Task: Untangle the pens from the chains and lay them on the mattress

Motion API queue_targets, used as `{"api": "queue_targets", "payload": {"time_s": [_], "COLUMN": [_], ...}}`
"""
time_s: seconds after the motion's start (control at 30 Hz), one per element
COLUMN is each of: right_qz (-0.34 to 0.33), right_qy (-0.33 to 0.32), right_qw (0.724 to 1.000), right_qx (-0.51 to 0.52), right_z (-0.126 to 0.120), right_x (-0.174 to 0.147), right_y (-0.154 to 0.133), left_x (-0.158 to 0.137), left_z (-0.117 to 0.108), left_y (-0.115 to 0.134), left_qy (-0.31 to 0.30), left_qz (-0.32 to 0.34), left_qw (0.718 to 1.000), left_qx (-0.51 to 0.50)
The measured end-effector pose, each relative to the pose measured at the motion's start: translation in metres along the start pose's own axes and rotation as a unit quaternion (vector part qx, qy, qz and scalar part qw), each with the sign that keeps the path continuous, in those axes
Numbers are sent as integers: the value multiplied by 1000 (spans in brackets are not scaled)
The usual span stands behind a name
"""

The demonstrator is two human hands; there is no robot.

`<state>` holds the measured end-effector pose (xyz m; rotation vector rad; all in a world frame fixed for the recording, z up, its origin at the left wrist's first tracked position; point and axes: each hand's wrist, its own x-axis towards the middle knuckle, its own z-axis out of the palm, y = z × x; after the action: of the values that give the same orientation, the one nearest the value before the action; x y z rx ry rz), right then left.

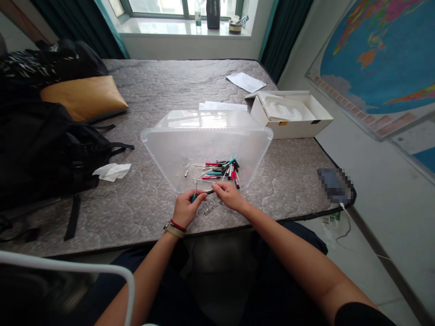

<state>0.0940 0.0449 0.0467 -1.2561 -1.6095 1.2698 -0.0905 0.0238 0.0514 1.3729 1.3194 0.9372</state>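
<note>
Dark pen point(210, 192): by clear bin point(204, 141); light, stiff, likely slick, I judge.
Left hand point(185, 208): pinching one end, plus teal piece point(194, 198).
Right hand point(229, 195): pinching the other.
Best hold: ends.

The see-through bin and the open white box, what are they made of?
The bin looks like plastic: pale, cloudy-clear and shiny where light catches it. The white box is probably stiff cardboard with a dull finish, judging by its thin, flat walls.
</note>
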Motion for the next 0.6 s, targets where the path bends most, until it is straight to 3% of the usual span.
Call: {"api": "queue_targets", "payload": {"time_s": [0.1,0.17,0.27,0.37,0.47,0.6], "right_qz": [142,180,115,22,2,17], "right_qy": [-58,-73,-16,32,23,-4], "right_qw": [975,960,985,998,995,980], "right_qx": [163,202,128,52,100,199], "right_z": [7,8,5,0,-2,0], "right_x": [-1,-2,-5,-7,-5,-1], "right_y": [4,4,0,-7,-10,-8], "left_x": [-4,-4,-1,4,6,5], "left_z": [0,1,6,11,14,14], "left_y": [4,3,-4,-11,-12,-10], "left_qy": [44,49,29,-12,-43,-48], "left_qz": [93,87,2,-92,-140,-167], "left_qw": [991,993,999,980,948,926], "left_qx": [80,68,-21,-174,-281,-336]}}
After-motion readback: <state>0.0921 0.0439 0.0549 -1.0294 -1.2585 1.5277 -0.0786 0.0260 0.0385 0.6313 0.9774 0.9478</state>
